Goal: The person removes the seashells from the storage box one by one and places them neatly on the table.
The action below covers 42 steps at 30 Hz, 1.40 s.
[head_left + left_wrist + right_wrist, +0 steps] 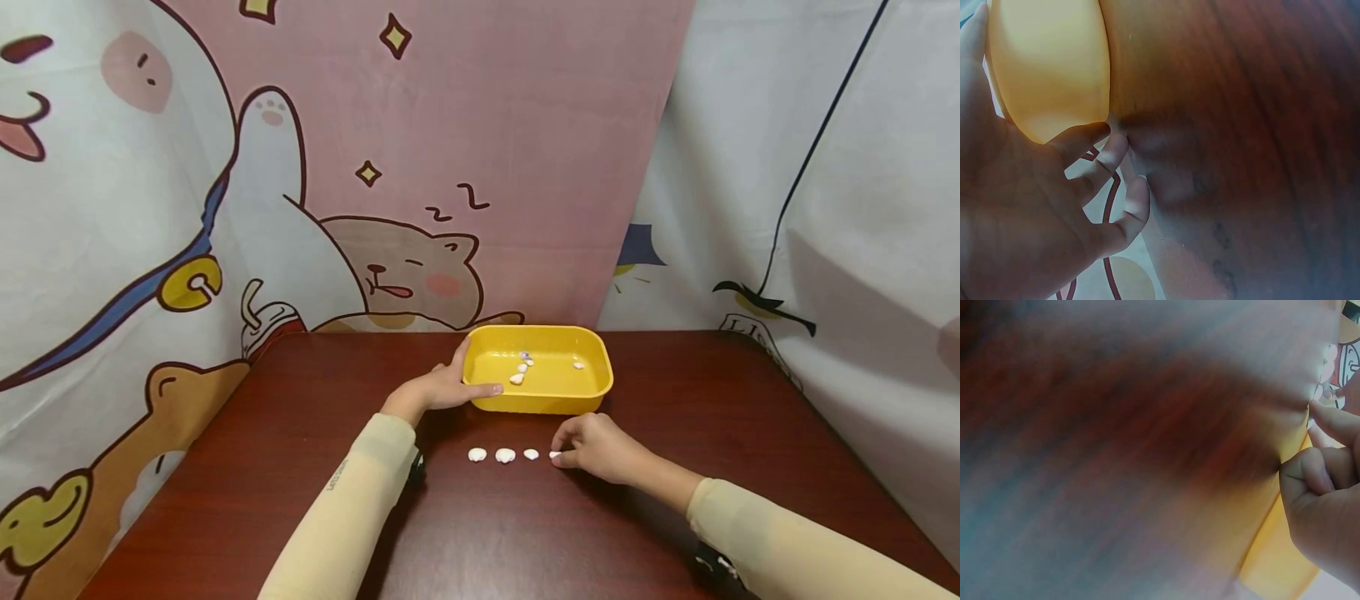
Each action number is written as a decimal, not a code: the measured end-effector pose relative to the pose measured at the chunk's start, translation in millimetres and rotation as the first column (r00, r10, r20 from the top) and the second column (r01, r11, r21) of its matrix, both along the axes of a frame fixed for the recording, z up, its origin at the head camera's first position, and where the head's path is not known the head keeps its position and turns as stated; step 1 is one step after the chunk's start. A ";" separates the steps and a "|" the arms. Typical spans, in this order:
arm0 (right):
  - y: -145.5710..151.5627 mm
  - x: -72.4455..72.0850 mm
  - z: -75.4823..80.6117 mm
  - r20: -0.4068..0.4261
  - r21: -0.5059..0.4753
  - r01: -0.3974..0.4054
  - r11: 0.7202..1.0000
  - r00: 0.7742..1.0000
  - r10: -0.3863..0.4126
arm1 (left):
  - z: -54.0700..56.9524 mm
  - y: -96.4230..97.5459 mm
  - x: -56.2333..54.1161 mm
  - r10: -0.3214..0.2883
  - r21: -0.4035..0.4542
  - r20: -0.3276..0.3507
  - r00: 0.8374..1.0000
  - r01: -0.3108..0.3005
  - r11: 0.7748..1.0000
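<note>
My left hand (pixel 438 387) grips the left end of a yellow plastic basin (pixel 543 404), its thumb over the front rim. In the left wrist view, fingers (pixel 1097 165) bend around the basin's end. Several small shells (pixel 517 378) lie inside the basin. On the table in front of it, three white seashells (pixel 505 456) form a row. At the row's right end my right hand (pixel 603 448) pinches another small white seashell (pixel 554 455) at the tabletop, partly hidden by thumb and fingers. The right wrist view shows the right hand (pixel 1325 469) low against the table.
A dark reddish-brown table (pixel 480 533) lies beneath everything. Behind it hangs a cartoon-printed cloth (pixel 525 167), close to the basin's back side. A white cloth (pixel 885 250) hangs along the right side.
</note>
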State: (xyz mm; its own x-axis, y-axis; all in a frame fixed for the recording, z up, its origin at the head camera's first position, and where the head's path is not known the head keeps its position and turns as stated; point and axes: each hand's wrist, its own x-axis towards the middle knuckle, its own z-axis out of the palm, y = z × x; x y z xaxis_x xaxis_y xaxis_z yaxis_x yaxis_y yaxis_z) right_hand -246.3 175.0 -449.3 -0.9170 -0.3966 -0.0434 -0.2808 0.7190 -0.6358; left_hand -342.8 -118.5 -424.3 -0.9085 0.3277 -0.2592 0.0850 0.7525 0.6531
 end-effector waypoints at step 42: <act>-13.2 -38.0 64.2 -0.015 -0.060 0.013 0.998 1.000 -0.014 | 0.1 2.3 1.2 -0.009 0.002 -0.022 1.000 0.009 1.000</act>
